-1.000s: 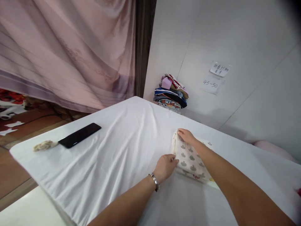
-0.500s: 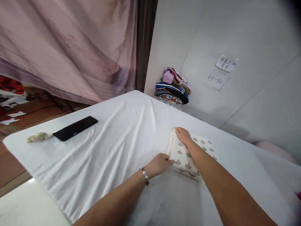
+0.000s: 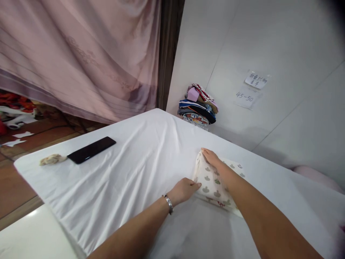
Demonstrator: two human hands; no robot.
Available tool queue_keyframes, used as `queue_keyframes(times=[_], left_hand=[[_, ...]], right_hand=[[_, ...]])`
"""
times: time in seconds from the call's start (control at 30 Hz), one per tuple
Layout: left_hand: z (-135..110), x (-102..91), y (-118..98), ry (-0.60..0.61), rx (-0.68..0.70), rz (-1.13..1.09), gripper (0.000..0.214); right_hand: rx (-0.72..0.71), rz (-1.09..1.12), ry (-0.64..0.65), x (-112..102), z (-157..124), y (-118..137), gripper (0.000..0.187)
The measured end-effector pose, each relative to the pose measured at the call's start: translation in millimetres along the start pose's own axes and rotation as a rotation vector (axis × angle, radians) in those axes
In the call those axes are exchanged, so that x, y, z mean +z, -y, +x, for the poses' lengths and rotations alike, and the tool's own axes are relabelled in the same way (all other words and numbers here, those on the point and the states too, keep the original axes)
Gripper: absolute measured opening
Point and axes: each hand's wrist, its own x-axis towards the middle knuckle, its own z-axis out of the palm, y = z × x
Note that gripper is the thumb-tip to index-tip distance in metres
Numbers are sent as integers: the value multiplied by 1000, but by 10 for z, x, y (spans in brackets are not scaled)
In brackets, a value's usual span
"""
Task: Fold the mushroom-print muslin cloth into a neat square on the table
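A folded cream cloth (image 3: 211, 190) printed with grey mushroom shapes and a few green and red figures lies on the white-covered table. My left hand (image 3: 184, 190), with a silver bracelet at its wrist, pinches the near left corner between thumb and fingers. At the far left corner, my right hand (image 3: 211, 158) is closed over the cloth's edge; some of its fingertips are hidden. Between both hands the left edge shows several stacked layers, slightly raised. My right forearm covers part of the cloth's right side.
A black phone (image 3: 92, 149) and a beige bunched hair tie (image 3: 52, 159) lie at the table's left. Stacked folded clothes (image 3: 198, 106) stand by the white wall at the far edge. Paper notes (image 3: 248, 99) hang on the wall. A pink curtain (image 3: 88, 54) hangs beyond the table.
The view has shifted slightly, so most things sit a little lower in the picture. Both hands keep their hold on the cloth's left edge, with little visible movement.
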Motion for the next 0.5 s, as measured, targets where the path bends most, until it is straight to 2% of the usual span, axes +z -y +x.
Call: queue_keyframes(times=[0.17,0.3,0.5], left_hand=[[-22,19,-73,-72,18,8,41],[-50,28,-138,-170,0,-24,33],[-22,66,-81,-161,-20,45,32]], right_hand=[[-18,35,-47,-67,34,-10,36],[30,26,-85,-37,73,9,35],[146,-22,-115,113,138,41,32]])
